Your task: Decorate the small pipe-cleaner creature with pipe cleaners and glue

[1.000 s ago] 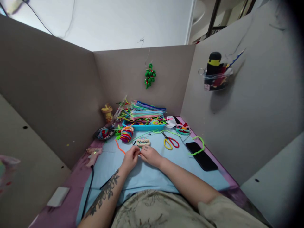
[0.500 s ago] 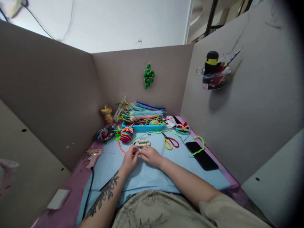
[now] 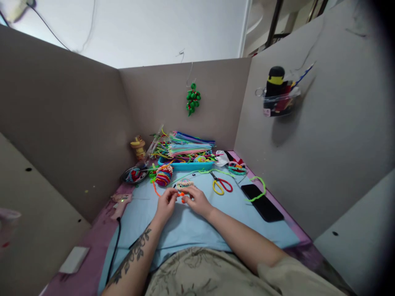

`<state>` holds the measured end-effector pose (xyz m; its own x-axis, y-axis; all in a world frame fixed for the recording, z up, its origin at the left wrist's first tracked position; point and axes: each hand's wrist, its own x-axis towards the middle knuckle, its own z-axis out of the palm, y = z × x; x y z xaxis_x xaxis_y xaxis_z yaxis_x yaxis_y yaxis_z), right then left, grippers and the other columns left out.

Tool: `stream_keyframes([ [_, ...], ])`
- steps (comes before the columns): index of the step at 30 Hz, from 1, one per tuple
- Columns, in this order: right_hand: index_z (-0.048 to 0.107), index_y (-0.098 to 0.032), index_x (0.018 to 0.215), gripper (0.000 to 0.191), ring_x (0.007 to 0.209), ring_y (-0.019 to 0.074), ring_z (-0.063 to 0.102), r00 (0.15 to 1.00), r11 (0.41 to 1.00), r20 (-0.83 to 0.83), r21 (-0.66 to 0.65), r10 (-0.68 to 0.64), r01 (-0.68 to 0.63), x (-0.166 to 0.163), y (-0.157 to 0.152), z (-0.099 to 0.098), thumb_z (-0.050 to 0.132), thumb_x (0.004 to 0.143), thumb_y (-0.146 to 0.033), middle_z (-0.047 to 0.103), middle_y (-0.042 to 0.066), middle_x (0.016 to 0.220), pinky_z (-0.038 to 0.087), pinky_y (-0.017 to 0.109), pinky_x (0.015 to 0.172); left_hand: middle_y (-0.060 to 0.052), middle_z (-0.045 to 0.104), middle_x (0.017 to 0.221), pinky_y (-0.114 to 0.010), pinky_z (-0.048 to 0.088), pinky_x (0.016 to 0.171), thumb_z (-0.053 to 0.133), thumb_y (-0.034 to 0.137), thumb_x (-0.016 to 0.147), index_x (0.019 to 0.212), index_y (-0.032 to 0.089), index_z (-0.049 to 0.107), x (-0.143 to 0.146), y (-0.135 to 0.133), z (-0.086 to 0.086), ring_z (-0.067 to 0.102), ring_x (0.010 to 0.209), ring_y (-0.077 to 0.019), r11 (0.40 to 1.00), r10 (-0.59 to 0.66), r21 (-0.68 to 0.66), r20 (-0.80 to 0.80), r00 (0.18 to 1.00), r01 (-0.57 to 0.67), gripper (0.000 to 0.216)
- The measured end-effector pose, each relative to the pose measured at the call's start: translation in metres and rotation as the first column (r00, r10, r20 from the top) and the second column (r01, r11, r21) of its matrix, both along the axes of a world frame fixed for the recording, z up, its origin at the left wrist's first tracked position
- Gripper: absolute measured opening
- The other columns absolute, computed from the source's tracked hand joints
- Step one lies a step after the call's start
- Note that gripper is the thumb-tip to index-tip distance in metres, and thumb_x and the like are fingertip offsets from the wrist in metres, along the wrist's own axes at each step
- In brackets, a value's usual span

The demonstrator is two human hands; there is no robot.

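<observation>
Between my fingertips, low over the blue cloth (image 3: 197,224), is a small bent piece of orange pipe cleaner (image 3: 182,195). My left hand (image 3: 166,202) pinches it from the left, thumb against forefinger. From the right, my right hand (image 3: 197,200) grips it with thumb and fingers. Another orange strand (image 3: 155,188) lies just left of my left hand. Right behind my hands sits a cream fuzzy piece (image 3: 184,184) with small coloured bits, partly covered by my fingers. A striped multicoloured fuzzy bundle (image 3: 164,175) rests behind my left hand.
Scissors (image 3: 220,184) with red and yellow handles lie right of centre. A phone (image 3: 262,202) with a green strand across it is farther right. At left lies a pink glue gun (image 3: 121,204) with a cord. A blue tray (image 3: 187,166) piled with pipe cleaners stands at the back.
My fingertips have moved slightly apart, and the orange piece now shows between them. My left hand has shifted a little left; the things on the table stay put.
</observation>
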<state>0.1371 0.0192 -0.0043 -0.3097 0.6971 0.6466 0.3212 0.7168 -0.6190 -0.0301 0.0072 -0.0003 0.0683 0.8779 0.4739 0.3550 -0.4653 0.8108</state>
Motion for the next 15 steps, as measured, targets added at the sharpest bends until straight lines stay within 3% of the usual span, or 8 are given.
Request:
stream_keyframes([
  [8,0.063,-0.019,0.093,0.015,0.086,0.016,0.059,1.0,0.998,0.021,0.061,0.005,-0.006,0.0005,0.0025,-0.0014,0.049,0.085,-0.02,0.065,0.006,0.09,0.047,0.03,0.079,-0.003,0.062,0.078,-0.022,0.044,0.06,0.049,0.026,0.082,0.084,0.017,0.059,0.0013,-0.0034,0.0043,0.055,0.067,-0.0125,0.997,-0.039,0.063,-0.118,0.992,0.047,0.014],
  [15,0.062,-0.018,0.086,0.013,0.083,0.0182,0.059,0.957,0.986,0.285,0.167,-0.053,0.005,-0.002,0.0071,-0.0081,0.05,0.084,-0.015,0.064,0.008,0.085,0.047,0.031,0.077,-0.004,0.064,0.081,-0.023,0.045,0.063,0.047,0.024,0.083,0.085,0.018,0.06,0.001,-0.0027,-0.003,0.058,0.071,-0.0137,0.994,-0.019,0.101,-0.246,0.969,0.045,0.015],
])
